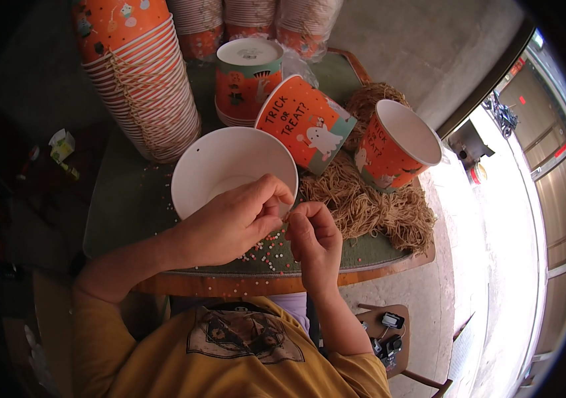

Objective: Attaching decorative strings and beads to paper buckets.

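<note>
A white-lined paper bucket (193, 174) lies with its mouth toward me, a small hole near its far left rim. At its near right rim my two hands meet, fingers pinched together. My left hand (233, 215) reaches across the bucket's mouth, thumb and forefinger closed. Just right of it, my right hand (316, 239) is closed too, its thumb against the forefinger. A short bit of tan cord shows between the fingertips; most of it is hidden. Right of the hands, a bundle of tan cords (389, 222) lies on the green-topped table (124, 219).
A tall stack of orange buckets (153, 93) with cord handles leans at the left. An upside-down bucket (250, 83), a tilted bucket (306, 123) and another bucket (399, 146) stand beyond. Small coloured beads (266, 255) lie scattered by the near edge. Wrapped stacks (250, 20) stand behind.
</note>
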Motion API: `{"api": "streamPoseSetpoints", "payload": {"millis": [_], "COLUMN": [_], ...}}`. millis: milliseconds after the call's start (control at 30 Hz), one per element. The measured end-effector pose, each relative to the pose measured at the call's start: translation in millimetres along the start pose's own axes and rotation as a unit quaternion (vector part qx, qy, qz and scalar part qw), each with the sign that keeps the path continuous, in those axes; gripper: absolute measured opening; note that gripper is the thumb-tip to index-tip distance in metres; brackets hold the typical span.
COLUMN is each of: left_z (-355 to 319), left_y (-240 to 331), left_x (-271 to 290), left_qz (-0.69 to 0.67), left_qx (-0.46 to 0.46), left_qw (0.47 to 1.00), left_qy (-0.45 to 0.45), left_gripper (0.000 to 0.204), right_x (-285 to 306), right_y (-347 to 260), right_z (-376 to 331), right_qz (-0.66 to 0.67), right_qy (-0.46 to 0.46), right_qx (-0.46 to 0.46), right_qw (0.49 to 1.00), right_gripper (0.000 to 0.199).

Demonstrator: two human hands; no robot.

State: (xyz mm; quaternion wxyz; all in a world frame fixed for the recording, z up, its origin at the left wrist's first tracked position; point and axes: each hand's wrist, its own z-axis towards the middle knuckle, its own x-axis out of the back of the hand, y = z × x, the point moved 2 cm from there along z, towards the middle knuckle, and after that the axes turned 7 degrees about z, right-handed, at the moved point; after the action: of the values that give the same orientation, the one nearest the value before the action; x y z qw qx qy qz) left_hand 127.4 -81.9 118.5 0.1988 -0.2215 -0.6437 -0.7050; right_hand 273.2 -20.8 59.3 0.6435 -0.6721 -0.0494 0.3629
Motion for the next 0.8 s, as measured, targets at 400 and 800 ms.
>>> {"api": "streamPoseSetpoints", "payload": {"millis": [400, 800], "left_z": [-3, -9], "left_y": [-1, 2], "left_x": [-1, 2], "left_qz": [0.271, 0.434], "left_qx": [-0.127, -0.200], "left_qw": [0.945, 0.861], "left_qy": [0.131, 0.173], "left_gripper": [0.016, 0.018], "right_x": [2, -11], "right_y": [8, 29], "right_z": [-10, -18], "right_qz": [0.001, 0.047], "right_qy": [-0.013, -0.081], "right_qx": [-0.034, -0.082], "right_qw": [0.999, 0.992], "right_gripper": [0.011, 0.007]}}
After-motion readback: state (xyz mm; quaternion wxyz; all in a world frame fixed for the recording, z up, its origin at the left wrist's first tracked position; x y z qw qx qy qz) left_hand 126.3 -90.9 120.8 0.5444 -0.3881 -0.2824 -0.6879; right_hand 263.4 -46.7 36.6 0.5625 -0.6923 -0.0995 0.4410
